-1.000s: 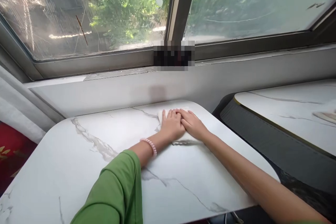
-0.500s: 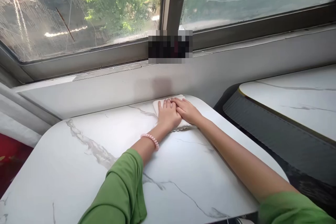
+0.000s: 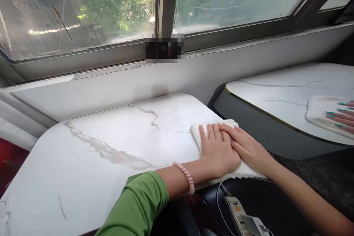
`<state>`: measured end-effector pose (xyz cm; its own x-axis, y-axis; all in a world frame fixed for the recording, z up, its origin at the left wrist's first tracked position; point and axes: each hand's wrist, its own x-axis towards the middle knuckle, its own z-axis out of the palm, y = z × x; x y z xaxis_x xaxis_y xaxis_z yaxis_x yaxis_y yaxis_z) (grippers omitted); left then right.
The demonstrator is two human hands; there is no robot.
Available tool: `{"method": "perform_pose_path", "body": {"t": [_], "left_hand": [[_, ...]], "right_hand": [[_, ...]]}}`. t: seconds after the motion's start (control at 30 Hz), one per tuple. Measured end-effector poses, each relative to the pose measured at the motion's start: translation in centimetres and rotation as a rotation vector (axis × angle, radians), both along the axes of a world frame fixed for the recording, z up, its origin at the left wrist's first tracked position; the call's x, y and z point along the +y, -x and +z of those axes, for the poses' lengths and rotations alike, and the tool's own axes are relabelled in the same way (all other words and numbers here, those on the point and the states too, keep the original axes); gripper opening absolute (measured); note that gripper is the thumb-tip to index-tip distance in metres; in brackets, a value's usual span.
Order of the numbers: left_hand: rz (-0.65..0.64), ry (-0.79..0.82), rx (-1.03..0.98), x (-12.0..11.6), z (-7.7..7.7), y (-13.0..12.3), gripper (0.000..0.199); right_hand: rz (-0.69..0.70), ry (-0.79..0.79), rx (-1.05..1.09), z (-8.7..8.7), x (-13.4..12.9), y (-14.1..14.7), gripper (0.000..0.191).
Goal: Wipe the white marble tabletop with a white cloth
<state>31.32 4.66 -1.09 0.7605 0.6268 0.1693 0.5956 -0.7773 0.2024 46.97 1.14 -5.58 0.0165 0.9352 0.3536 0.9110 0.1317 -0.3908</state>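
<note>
A folded white cloth (image 3: 195,132) lies at the right edge of the white marbled table (image 3: 91,177), part of it reaching past the edge. My left hand (image 3: 218,151), with a pink coiled band at the wrist, presses flat on the cloth with its fingers spread. My right hand (image 3: 249,147) rests flat on the cloth beside it, its fingers partly over the left hand. Both palms hide the middle of the cloth.
Another marbled table (image 3: 265,88) stands at the right, where another person's hand (image 3: 344,116) rests on a white cloth (image 3: 318,108). A power strip (image 3: 239,212) with cables sits below the near edge. Windows line the wall behind.
Both my hands and the cloth have moved from the table's far edge toward me and to the right. The view has shifted right, bringing the other person's hand and the power strip into sight.
</note>
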Motion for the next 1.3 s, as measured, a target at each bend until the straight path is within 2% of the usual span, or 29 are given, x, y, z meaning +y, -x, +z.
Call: {"method": "perform_pose_path", "body": {"t": [0.13, 0.3, 0.4, 0.7, 0.87, 0.97, 1.07, 1.17, 1.3], "left_hand": [[-0.019, 0.006, -0.020, 0.1, -0.1, -0.1, 0.059], [0.013, 0.001, -0.041, 2.8, -0.4, -0.6, 0.060], [0.050, 0.014, -0.030, 5.9, -0.5, -1.0, 0.059], [0.162, -0.031, -0.080, 17.6, -0.7, -1.7, 0.050], [0.197, -0.058, -0.104, 21.8, -0.9, -2.2, 0.044], [0.213, -0.067, -0.106, 22.8, -1.1, -2.5, 0.044], [0.215, -0.075, -0.100, 22.7, -1.3, -2.6, 0.045], [0.208, -0.083, -0.069, 21.7, -1.3, -2.4, 0.047], [0.195, -0.099, 0.003, 18.9, -1.1, -1.6, 0.054]], "right_hand": [[-0.024, 0.011, -0.023, 0.0, 0.3, -0.2, 0.051], [-0.027, 0.000, -0.054, 0.6, 3.7, 0.1, 0.052], [-0.024, -0.013, -0.055, 1.0, 7.0, 0.3, 0.052], [0.012, 0.016, -0.015, 1.9, 19.9, 0.7, 0.049], [0.019, 0.006, -0.024, 2.4, 24.4, 0.6, 0.047], [0.036, 0.016, -0.046, 2.5, 25.4, 0.5, 0.047], [0.045, 0.020, -0.044, 2.4, 25.2, 0.3, 0.047], [0.062, 0.027, -0.022, 2.1, 24.3, 0.2, 0.048], [0.094, 0.057, 0.000, 2.0, 21.6, 0.5, 0.050]]}}
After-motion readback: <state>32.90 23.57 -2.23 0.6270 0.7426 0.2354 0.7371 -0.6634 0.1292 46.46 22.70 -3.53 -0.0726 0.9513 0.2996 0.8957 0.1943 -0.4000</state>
